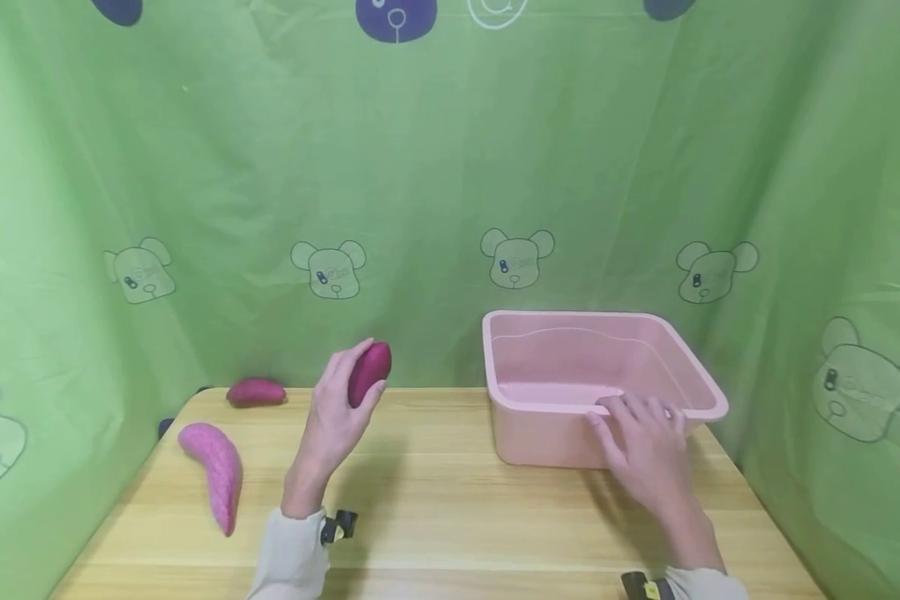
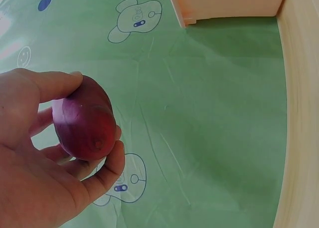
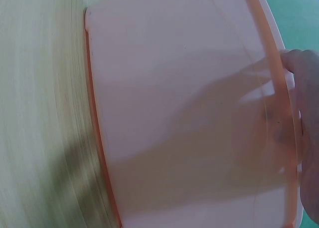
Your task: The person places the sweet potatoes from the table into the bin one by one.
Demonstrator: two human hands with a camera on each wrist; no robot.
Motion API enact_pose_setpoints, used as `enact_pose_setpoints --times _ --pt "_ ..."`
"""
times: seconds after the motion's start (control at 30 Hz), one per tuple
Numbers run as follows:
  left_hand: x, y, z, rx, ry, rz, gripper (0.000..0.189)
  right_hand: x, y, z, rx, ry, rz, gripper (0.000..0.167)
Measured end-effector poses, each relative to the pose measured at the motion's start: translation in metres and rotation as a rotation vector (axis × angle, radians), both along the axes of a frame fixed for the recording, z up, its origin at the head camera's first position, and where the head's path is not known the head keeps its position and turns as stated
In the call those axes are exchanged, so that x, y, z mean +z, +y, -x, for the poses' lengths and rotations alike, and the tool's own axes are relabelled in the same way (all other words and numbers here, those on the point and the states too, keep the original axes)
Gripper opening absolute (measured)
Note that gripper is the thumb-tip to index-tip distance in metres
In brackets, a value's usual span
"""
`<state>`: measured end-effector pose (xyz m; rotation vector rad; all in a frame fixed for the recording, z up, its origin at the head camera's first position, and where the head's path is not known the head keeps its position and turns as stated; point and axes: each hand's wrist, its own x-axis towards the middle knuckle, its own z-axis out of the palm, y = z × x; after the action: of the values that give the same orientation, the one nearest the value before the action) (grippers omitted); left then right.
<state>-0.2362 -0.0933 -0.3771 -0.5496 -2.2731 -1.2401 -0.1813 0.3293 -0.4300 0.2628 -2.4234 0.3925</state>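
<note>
My left hand (image 1: 333,417) holds a dark purple sweet potato (image 1: 370,373) up above the table, between thumb and fingers. In the left wrist view the rounded end of the sweet potato (image 2: 89,123) faces the camera, with the fingers wrapped behind it. At the right, a pink plastic tub (image 1: 551,437) stands on the table. My right hand (image 1: 648,450) grips its near rim, fingers reaching over the edge and thumb on the outer side. The right wrist view shows the tub's outer wall (image 3: 174,88) up close, shaded by the hand.
A second dark purple sweet potato (image 1: 256,392) lies at the back left of the wooden table (image 1: 450,517). Nearer, a longer, curved, lighter pink-purple one (image 1: 216,471) lies on the left side. A green printed cloth (image 1: 420,167) hangs behind the table and along both sides.
</note>
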Motion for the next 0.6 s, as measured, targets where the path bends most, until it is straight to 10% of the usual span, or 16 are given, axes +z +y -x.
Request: enact_pose_setpoints --times 0.6 --pt "0.001 0.013 0.001 -0.028 -0.027 0.005 0.061 -0.002 0.0 0.001 -0.003 0.017 0.003 0.03"
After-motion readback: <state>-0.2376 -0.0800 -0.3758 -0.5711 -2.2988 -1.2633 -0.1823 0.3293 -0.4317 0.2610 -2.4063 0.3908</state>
